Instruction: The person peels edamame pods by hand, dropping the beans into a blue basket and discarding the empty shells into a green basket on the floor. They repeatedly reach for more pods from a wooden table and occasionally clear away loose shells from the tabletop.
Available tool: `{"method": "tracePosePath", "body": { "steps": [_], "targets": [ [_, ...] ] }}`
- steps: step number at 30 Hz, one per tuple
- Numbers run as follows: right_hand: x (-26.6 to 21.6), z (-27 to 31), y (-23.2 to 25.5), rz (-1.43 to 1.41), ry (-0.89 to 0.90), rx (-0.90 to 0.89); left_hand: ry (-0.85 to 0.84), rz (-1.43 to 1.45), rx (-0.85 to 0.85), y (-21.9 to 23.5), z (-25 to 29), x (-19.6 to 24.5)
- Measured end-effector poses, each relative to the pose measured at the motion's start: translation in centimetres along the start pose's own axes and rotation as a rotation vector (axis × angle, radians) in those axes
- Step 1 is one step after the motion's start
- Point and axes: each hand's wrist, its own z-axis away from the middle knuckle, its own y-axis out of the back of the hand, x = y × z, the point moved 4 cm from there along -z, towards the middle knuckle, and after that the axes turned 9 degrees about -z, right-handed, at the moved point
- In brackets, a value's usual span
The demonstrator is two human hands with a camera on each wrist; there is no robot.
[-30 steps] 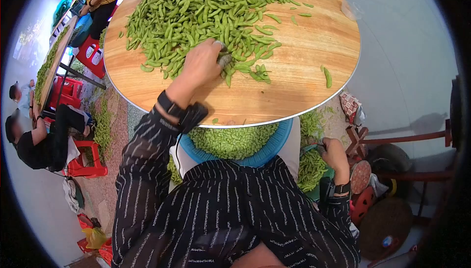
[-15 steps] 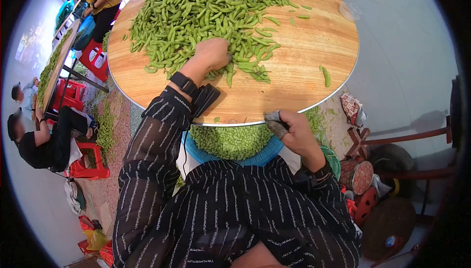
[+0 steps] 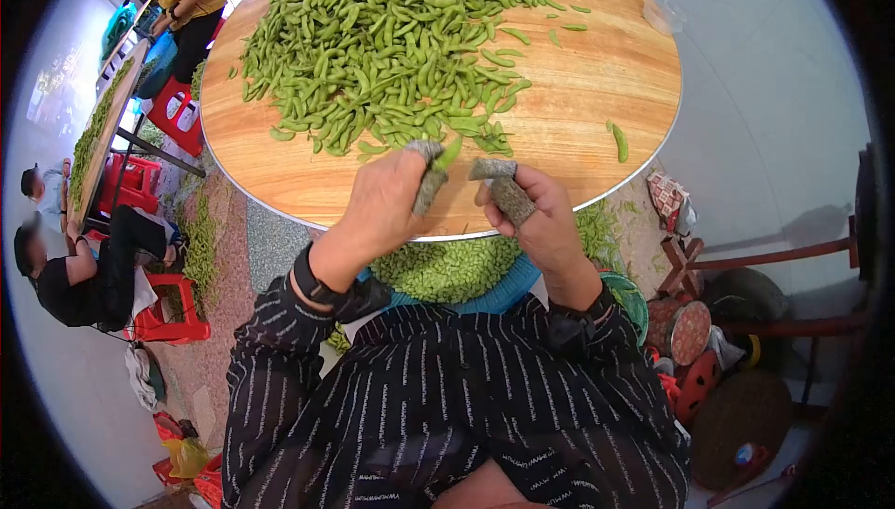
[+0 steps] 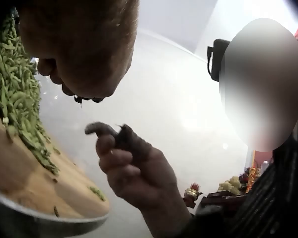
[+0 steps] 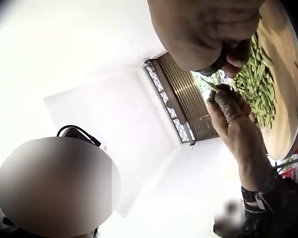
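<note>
My left hand [image 3: 375,199] pinches a green soybean pod [image 3: 449,152] between thumb and forefinger, and its tip sticks out toward the other hand. Grey wrapping covers the thumb and forefinger of each hand. Close by on the right, my right hand [image 3: 552,227] has its thumb and forefinger apart with nothing visible between them, the other fingers bent. Both hands are over the near edge of the round wooden table [image 3: 597,61]. Beyond them lies a big heap of pods [image 3: 382,52]. Below the edge, shelled beans [image 3: 447,271] fill a blue basin [image 3: 515,283] on the lap.
A single pod [image 3: 619,142] lies at the table's right side. A green basket [image 3: 629,299] stands on the floor at right, near a wooden frame [image 3: 690,267]. Empty pods [image 3: 196,239] litter the floor at left, where other people sit by another table [image 3: 103,127] and red stools [image 3: 168,309].
My left hand has drawn back from the heap toward the near edge with a pod. My right hand has risen from low at the right to beside it.
</note>
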Motion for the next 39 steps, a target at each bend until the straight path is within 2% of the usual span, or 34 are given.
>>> {"method": "tracePosePath", "body": {
  "steps": [5, 7, 14, 18, 21, 23, 24, 26, 27, 29, 31, 32, 33, 34, 35, 36, 38, 39],
  "targets": [
    [0.1, -0.1, -1.5, -0.077, -0.021, 0.027, -0.140, -0.092, -0.045, 0.0, 1.6, 1.4],
    [0.2, 0.0, -1.8, -0.078, -0.065, -0.023, -0.144, -0.098, -0.060, 0.0, 1.9, 1.3],
    [0.4, 0.2, -1.6, -0.037, -0.078, -0.031, -0.205, -0.089, -0.037, 0.3, 1.9, 1.8],
    [0.6, 0.1, -1.5, 0.011, -0.039, -0.031, -0.183, -0.095, -0.060, -0.1, 2.6, 1.6],
    [1.4, -0.1, -1.4, -0.030, 0.032, -0.049, -0.123, 0.046, -0.064, -1.0, 3.1, 1.1],
    [1.7, -0.1, -1.4, -0.075, 0.081, -0.075, 0.106, 0.487, 0.000, -1.3, 3.2, 0.6],
    [1.7, -0.1, -1.5, -0.038, 0.123, -0.097, 0.106, 0.486, 0.001, -1.4, 3.3, 0.8],
    [1.8, -0.1, -1.5, -0.002, 0.165, -0.118, 0.293, 0.871, -0.015, -2.1, 3.6, 0.5],
    [1.6, -0.1, -1.6, 0.037, 0.235, -0.153, 0.293, 0.870, -0.014, -2.1, 3.7, 0.7],
    [1.6, -0.3, -1.4, 0.075, 0.304, -0.186, 0.754, 1.717, -0.162, -3.8, 4.6, 0.9],
    [2.2, -0.7, -0.9, -0.117, 0.158, -0.232, 0.770, 1.725, -0.149, -4.3, 4.9, 0.7],
    [2.0, -0.6, -0.9, -0.117, 0.159, -0.234, 0.785, 1.733, -0.135, -4.5, 5.0, 0.5],
    [2.1, -0.6, -0.9, -0.180, 0.045, -0.195, 0.784, 1.733, -0.134, -4.5, 4.8, 0.8],
    [2.2, -0.4, -1.0, -0.243, -0.070, -0.153, 0.535, 1.199, 0.017, -3.3, 4.1, 1.0],
    [2.0, -0.2, -1.1, -0.243, -0.071, -0.149, 0.284, 0.662, 0.148, -2.0, 3.7, 1.7],
    [1.9, -0.2, -1.3, -0.273, -0.089, -0.143, 0.284, 0.664, 0.148, -2.2, 3.8, 1.5],
    [1.9, -0.1, -1.5, -0.301, -0.106, -0.136, 0.062, 0.215, 0.101, -2.2, 4.0, 1.7],
    [2.0, -0.1, -1.5, -0.277, -0.107, -0.109, 0.060, 0.217, 0.101, -2.2, 3.9, 1.7]
  ]
}}
